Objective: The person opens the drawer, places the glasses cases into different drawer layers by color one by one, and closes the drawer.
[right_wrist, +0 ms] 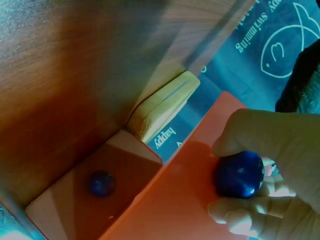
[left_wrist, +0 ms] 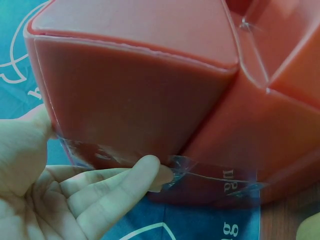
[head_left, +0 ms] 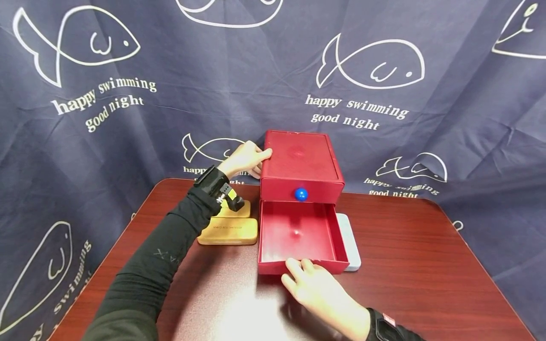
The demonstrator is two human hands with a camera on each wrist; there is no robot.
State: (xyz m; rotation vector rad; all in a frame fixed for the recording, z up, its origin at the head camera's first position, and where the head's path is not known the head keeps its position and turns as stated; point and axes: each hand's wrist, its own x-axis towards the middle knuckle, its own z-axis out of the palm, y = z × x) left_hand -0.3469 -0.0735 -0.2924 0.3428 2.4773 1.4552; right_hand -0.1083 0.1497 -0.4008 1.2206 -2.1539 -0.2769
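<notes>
A red two-drawer box (head_left: pixel 298 163) stands on the table. Its lower drawer (head_left: pixel 298 237) is pulled out and looks empty. My left hand (head_left: pixel 245 158) rests against the box's upper left side, thumb on the top edge; in the left wrist view its straight fingers (left_wrist: pixel 115 182) touch the red wall (left_wrist: pixel 135 95). My right hand (head_left: pixel 315 284) is at the front of the open drawer. In the right wrist view this right hand (right_wrist: pixel 270 145) pinches the drawer's blue knob (right_wrist: pixel 239 174). The upper drawer is closed and carries a second blue knob (head_left: pixel 301 194).
Two tan wood-coloured cases (head_left: pixel 228 230) lie left of the box. A flat white case (head_left: pixel 350 241) lies on the right, against the drawer. The dark red table (head_left: pixel 426 265) ends at a navy fish-print curtain (head_left: pixel 128 118) behind.
</notes>
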